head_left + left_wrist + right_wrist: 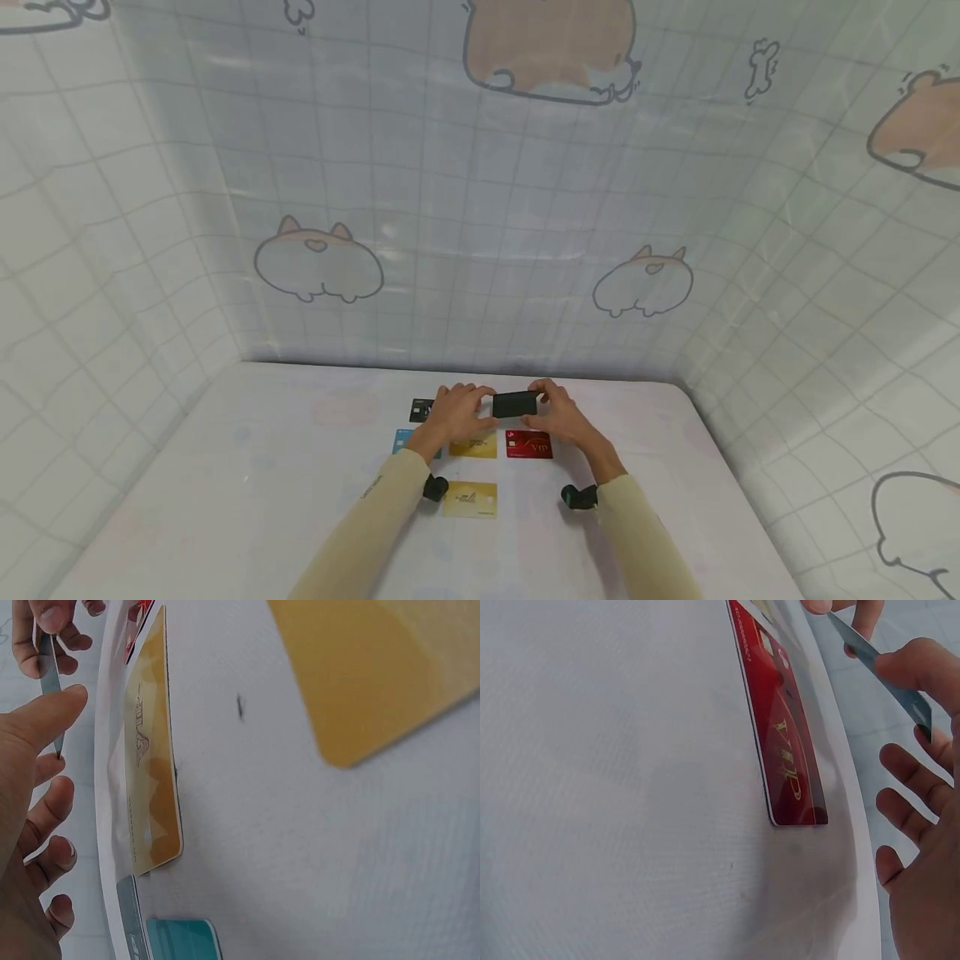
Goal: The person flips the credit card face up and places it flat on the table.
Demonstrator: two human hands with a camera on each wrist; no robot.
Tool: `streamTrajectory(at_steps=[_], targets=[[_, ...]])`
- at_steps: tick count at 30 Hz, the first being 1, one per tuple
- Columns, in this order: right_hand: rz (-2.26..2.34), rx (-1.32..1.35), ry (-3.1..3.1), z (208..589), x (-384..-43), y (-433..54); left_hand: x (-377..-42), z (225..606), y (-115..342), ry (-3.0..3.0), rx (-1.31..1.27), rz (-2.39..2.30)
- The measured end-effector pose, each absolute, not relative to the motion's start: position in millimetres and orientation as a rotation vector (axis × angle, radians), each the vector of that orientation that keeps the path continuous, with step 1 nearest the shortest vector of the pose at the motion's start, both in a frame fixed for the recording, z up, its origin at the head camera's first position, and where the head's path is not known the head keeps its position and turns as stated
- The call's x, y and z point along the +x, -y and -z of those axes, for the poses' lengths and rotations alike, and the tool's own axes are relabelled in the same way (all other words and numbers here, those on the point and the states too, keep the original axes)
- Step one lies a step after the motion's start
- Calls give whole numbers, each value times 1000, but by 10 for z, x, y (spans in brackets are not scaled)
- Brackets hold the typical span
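Observation:
A dark card [514,404] is held up by its two short ends over the back of the table. My left hand [459,414] pinches its left end between thumb and forefinger. At the right end, the thumb and forefinger of my right hand [558,417] do the same. Both wrist views show the card [889,679] nearly edge-on, with the other fingers loosely bent away from it. Just below the hands lie a gold card [474,447] and a red VIP card [529,444]. My left hand and wrist partly cover a blue card [405,439] and a black card [420,408].
Closer to me, a second gold card [470,500] lies flat on the white tabletop [240,500]. Behind the table's far edge hangs a gridded curtain [480,250] with cartoon dogs, which continues down both sides. Dark wrist devices [579,497] show at both sleeves.

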State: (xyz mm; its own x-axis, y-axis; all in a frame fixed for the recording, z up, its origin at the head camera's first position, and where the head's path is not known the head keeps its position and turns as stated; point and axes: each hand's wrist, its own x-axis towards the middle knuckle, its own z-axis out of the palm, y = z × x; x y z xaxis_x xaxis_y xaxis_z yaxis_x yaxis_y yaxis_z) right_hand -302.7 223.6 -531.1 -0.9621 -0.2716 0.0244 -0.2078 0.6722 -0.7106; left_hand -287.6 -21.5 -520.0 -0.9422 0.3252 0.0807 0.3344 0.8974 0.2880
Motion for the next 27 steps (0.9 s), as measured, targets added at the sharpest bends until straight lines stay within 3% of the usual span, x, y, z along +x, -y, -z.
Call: streamTrajectory(at_steps=[27], targets=[[1458,-665,-2557,5237,-3015,-2126,-2931,5232,221,3032,-596,457]])
